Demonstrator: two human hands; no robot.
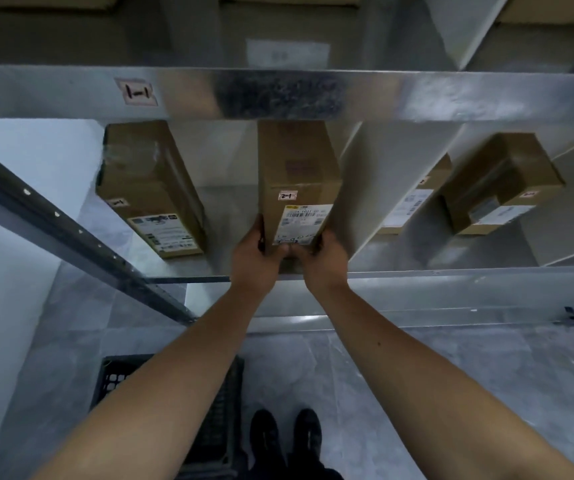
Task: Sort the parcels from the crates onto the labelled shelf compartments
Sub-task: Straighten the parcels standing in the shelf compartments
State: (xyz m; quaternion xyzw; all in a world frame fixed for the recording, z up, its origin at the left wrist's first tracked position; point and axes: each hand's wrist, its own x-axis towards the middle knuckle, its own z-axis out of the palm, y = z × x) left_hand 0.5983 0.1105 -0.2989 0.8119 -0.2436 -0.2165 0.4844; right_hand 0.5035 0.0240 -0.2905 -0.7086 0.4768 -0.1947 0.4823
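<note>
Both hands on one tall brown parcel [297, 181] w/ small tag "2-1": left hand [256, 252] clamps its left edge, right hand [323, 254] the right edge. Parcel stands on the metal shelf [417, 271] against a white divider [382, 188] (beam label [136, 92] above reads "1-1"). Black crate [216, 420] on floor below.

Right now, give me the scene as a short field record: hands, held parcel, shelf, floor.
left hand: grip on the near-left bottom corner of the held parcel
right hand: grip on its near-right bottom corner
held parcel: upright on the shelf, small tag reads 2-1
divider: right beside the held parcel
shelf label: 1-1, on the upper beam
crate: black, on the floor
</note>
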